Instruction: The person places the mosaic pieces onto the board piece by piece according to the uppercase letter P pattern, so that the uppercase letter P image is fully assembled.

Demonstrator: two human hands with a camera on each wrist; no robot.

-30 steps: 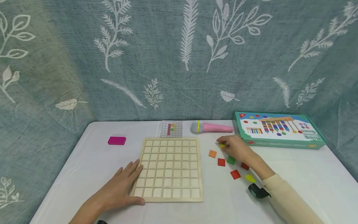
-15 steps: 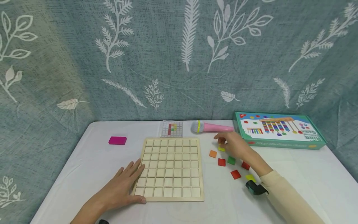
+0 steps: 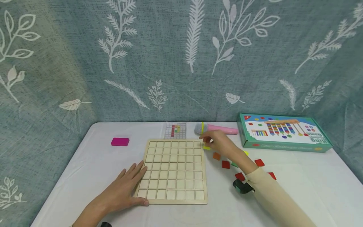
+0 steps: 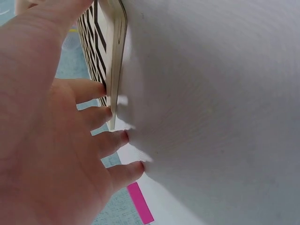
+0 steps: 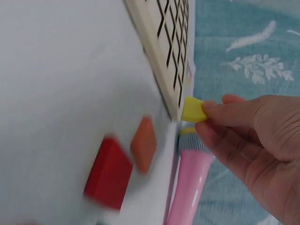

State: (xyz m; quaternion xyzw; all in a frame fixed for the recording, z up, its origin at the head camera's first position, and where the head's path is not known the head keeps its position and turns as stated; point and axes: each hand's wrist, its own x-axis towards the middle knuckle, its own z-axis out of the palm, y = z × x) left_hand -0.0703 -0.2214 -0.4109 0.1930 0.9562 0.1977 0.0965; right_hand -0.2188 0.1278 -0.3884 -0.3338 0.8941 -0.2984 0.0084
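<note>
Yellow tile [image 5: 193, 109] sits pinched between my right hand's [image 3: 219, 143] thumb and fingertips [image 5: 220, 115], held just off the far right corner of the wooden grid board [image 3: 172, 170]. My left hand [image 3: 123, 189] lies flat on the white table [image 3: 297, 189], fingers straight and spread, touching the board's near left edge. An orange tile [image 3: 216, 155] and a red tile [image 3: 225, 164] lie near my right wrist. A pink microphone [image 3: 216, 128] rests just behind my right hand.
</note>
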